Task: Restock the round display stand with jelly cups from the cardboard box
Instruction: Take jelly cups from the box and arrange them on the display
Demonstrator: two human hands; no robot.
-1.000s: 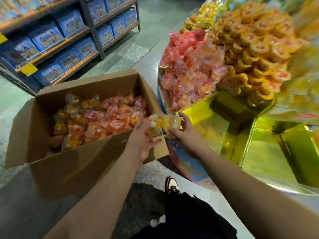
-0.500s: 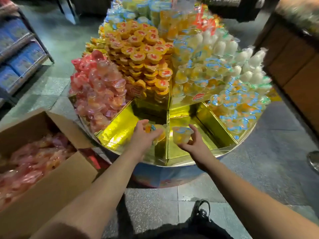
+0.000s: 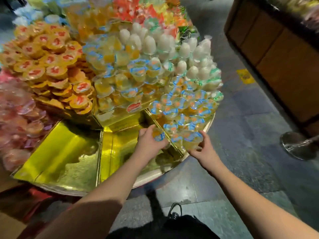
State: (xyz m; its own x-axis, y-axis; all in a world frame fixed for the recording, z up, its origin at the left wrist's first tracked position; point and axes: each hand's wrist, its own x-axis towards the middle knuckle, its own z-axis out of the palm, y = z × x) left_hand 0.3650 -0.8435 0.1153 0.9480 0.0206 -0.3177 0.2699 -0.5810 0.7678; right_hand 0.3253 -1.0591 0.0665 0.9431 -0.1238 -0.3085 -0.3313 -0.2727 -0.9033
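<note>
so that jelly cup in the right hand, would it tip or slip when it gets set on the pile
The jelly cup the right hand holds looks like smooth clear plastic, so probably a bit slippery. It seems filled with gel, so likely heavy for its size. The blue-lidded cups it joins lie tilted at odd angles, so it may tip or slide.

Light from overhead glares hard off the gold foil compartments of the round display stand (image 3: 65, 152), while the grey stone floor (image 3: 250, 135) beside it stays dim. Motion blur smears the stand's far side; wide-angle distortion bends the edges.
</note>
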